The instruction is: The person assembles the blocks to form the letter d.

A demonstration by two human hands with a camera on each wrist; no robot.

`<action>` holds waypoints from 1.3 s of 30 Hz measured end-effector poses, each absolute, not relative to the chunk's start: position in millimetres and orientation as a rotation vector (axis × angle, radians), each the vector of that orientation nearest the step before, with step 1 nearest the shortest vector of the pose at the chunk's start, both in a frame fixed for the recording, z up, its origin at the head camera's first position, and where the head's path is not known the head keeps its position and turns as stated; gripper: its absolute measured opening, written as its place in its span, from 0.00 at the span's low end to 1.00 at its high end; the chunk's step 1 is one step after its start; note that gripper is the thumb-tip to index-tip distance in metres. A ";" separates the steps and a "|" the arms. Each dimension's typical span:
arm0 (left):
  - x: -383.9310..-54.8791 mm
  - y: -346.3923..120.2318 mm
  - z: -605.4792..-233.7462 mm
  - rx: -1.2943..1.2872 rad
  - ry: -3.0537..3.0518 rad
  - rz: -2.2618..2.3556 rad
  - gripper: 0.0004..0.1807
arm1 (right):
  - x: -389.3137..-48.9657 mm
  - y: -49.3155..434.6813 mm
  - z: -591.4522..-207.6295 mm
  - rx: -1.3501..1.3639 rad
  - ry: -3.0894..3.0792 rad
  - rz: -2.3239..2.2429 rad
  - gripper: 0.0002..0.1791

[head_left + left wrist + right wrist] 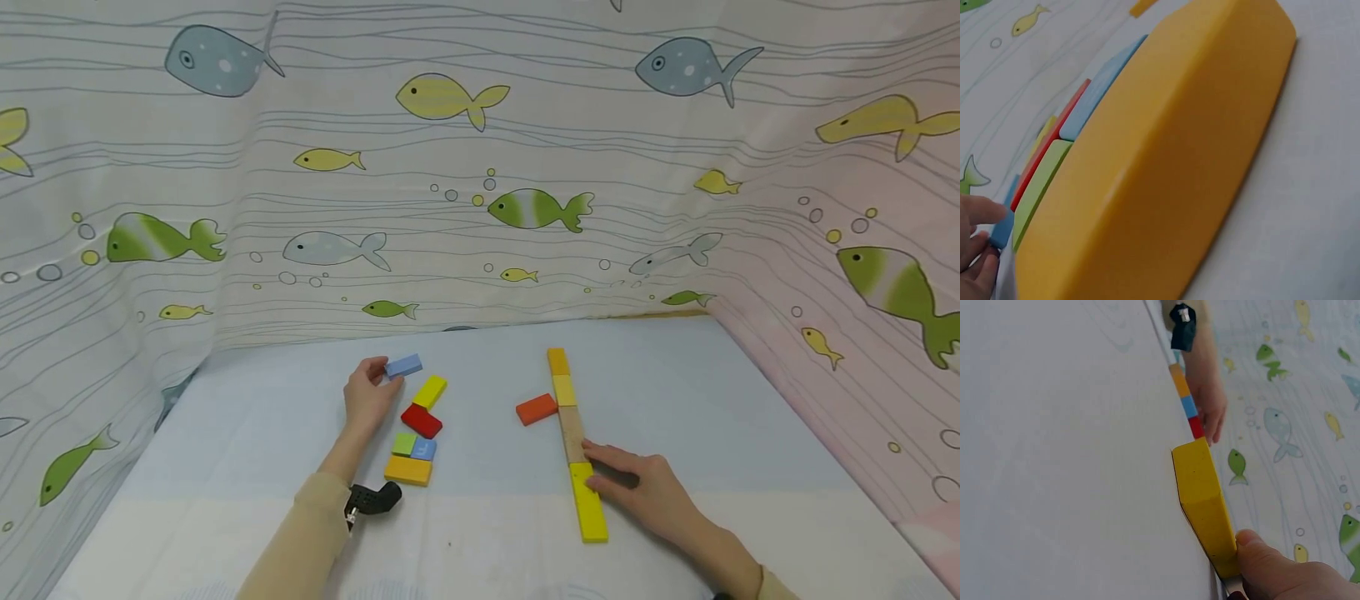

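My left hand (369, 393) pinches the near end of a light blue block (406, 365) at the back left; in the left wrist view its fingertips meet the block's end. My right hand (651, 493) lies along the right side of a straight row, thumb against a long yellow block (589, 510) and forefinger by a plain wooden block (572, 432). Farther along the row come a pale yellow block (564, 390) and an orange block (557, 361). A red-orange block (536, 409) lies at an angle, its right end at the row.
Beside my left forearm lie a yellow block (431, 391), a red block (422, 421), a green block (404, 444), a blue block (423, 449) and an orange-yellow block (408, 471). A fish-patterned curtain (450, 208) stands around the white table (495, 533).
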State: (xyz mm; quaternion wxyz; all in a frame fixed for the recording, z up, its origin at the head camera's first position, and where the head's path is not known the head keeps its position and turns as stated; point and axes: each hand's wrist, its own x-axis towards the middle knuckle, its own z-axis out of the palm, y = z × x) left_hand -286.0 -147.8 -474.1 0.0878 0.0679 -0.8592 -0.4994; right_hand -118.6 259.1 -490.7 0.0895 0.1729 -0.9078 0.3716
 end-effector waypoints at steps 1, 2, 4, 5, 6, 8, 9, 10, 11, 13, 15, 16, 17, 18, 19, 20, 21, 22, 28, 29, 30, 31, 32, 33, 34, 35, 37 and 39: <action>-286.3 -148.7 -474.3 0.190 -2.560 -1.488 0.24 | -118.6 259.1 -490.9 0.514 -2.699 1.105 0.25; -286.4 -149.5 -474.2 0.178 -2.562 -1.488 0.24 | -118.6 259.2 -491.1 0.517 -2.693 1.107 0.25; -287.0 -151.2 -474.2 0.153 -2.566 -1.482 0.23 | -118.7 259.4 -491.6 0.527 -2.677 1.105 0.25; -287.1 -151.9 -473.9 0.141 -2.567 -1.478 0.23 | -118.7 259.6 -492.0 0.532 -2.670 1.102 0.25; -287.3 -152.5 -473.8 0.132 -2.572 -1.469 0.22 | -118.6 259.7 -492.2 0.536 -2.666 1.096 0.25; -287.5 -153.3 -473.5 0.113 -2.580 -1.455 0.22 | -118.6 260.0 -493.0 0.543 -2.656 1.094 0.25; -287.8 -153.6 -473.6 0.106 -2.584 -1.447 0.22 | -118.5 260.1 -493.3 0.543 -2.655 1.096 0.25; -287.8 -153.9 -473.3 0.099 -2.587 -1.439 0.23 | -118.6 260.2 -493.5 0.539 -2.658 1.097 0.25; -287.6 -154.1 -473.0 0.094 -2.590 -1.433 0.23 | -118.7 260.3 -493.9 0.535 -2.661 1.099 0.25; -287.0 -154.5 -472.4 0.082 -2.597 -1.422 0.23 | -119.1 260.3 -494.3 0.528 -2.667 1.101 0.25; -286.5 -155.5 -472.5 0.078 -2.608 -1.398 0.23 | -119.2 260.1 -494.2 0.520 -2.674 1.111 0.25; -286.0 -156.1 -472.6 0.075 -2.612 -1.389 0.23 | -119.3 260.0 -494.0 0.520 -2.677 1.114 0.25; -285.5 -156.7 -472.7 0.078 -2.615 -1.381 0.23 | -119.3 259.9 -493.9 0.521 -2.679 1.115 0.25; -285.0 -157.4 -472.8 0.079 -2.618 -1.373 0.22 | -119.1 259.7 -493.5 0.521 -2.682 1.116 0.25; -284.4 -158.0 -472.9 0.081 -2.619 -1.368 0.22 | -119.0 259.5 -493.0 0.522 -2.684 1.118 0.25; -283.8 -158.5 -473.1 0.082 -2.619 -1.362 0.22 | -118.8 259.5 -492.6 0.523 -2.684 1.119 0.25; -283.2 -158.8 -473.2 0.081 -2.617 -1.360 0.22 | -118.6 259.5 -492.3 0.525 -2.683 1.117 0.25; -282.5 -159.1 -473.0 0.075 -2.616 -1.358 0.21 | -118.4 259.5 -491.8 0.525 -2.684 1.112 0.25; -280.4 -160.1 -473.8 0.057 -2.622 -1.337 0.21 | -118.0 259.4 -489.8 0.541 -2.659 1.120 0.24; -280.2 -160.4 -473.9 0.058 -2.625 -1.333 0.21 | -118.3 259.5 -489.9 0.545 -2.655 1.124 0.24; -279.9 -160.7 -473.8 0.058 -2.628 -1.331 0.21 | -118.4 259.3 -489.8 0.544 -2.657 1.120 0.24; -279.8 -161.1 -473.6 0.060 -2.631 -1.325 0.21 | -118.5 259.3 -489.9 0.543 -2.661 1.118 0.24; -279.4 -161.4 -473.3 0.062 -2.635 -1.320 0.21 | -118.6 259.3 -490.1 0.541 -2.663 1.119 0.24; -279.1 -161.9 -472.9 0.063 -2.638 -1.314 0.21 | -118.5 259.2 -490.1 0.540 -2.667 1.119 0.24; -278.8 -162.3 -472.5 0.062 -2.641 -1.307 0.21 | -118.5 259.2 -490.3 0.537 -2.672 1.123 0.25; -278.4 -162.7 -472.1 0.062 -2.643 -1.304 0.21 | -118.5 259.2 -490.3 0.536 -2.673 1.127 0.25; -277.4 -163.3 -471.6 0.063 -2.648 -1.295 0.22 | -118.4 259.4 -490.8 0.539 -2.672 1.127 0.25; -275.7 -163.8 -471.1 0.061 -2.653 -1.291 0.23 | -118.3 259.6 -491.3 0.548 -2.666 1.119 0.25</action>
